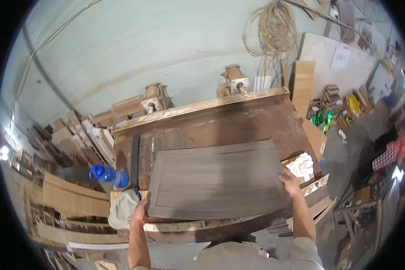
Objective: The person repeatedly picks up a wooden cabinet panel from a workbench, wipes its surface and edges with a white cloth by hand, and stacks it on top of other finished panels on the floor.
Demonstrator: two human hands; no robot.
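Observation:
A grey wood-grain framed panel point(216, 182), like a cabinet door, lies over the near part of a brown worktable point(189, 130). My left hand point(139, 210) grips its near left corner, the fingers partly hidden beneath the edge. On the opposite side, my right hand point(290, 182) holds the right edge, its thumb on top. Just left of my left hand is a crumpled pale cloth point(123, 209). A crumpled white cloth point(300, 165) sits beside my right hand at the table's right side.
A raised metal-edged rail point(198, 111) runs along the table's far side, with two cylinder-like machine parts point(153, 100) behind it. A dark bar point(135, 157) and a blue bottle point(108, 175) are at the left. Wood boards point(76, 198) stand left; a coiled hose point(276, 27) hangs on the wall.

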